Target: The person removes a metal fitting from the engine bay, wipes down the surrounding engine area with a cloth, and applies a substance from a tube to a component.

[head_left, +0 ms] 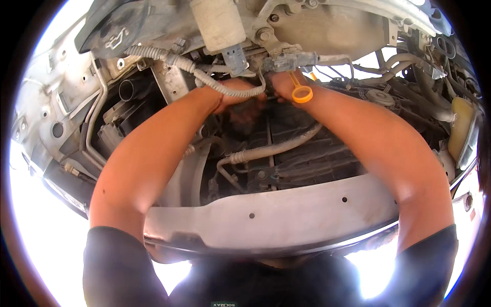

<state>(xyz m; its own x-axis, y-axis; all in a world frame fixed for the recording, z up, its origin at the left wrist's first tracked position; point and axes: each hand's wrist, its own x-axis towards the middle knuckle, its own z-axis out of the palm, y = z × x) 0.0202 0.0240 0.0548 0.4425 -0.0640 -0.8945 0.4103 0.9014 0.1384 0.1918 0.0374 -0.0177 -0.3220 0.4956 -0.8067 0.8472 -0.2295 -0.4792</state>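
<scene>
Both my arms reach deep into an engine bay. My left hand [234, 94] is low behind a grey corrugated hose [207, 81], its fingers blurred and partly in shadow. Close by on the right, my right hand [284, 86] reaches under a grey connector plug [289, 62], which hides its fingertips. A yellow dipstick ring handle [302, 94] lies in front of my right wrist. Above my left hand hangs a beige cylinder [220, 25] with a dusty grey-blue plug [235, 59] at its lower end. Whatever either hand grips is hidden.
A pale metal crossbar [296, 217] runs along the near side, below my forearms. A metal pipe [276, 149] curves beneath my hands. To the left is a black cap [110, 38]; a yellowed plastic reservoir [461, 128] stands at the far right.
</scene>
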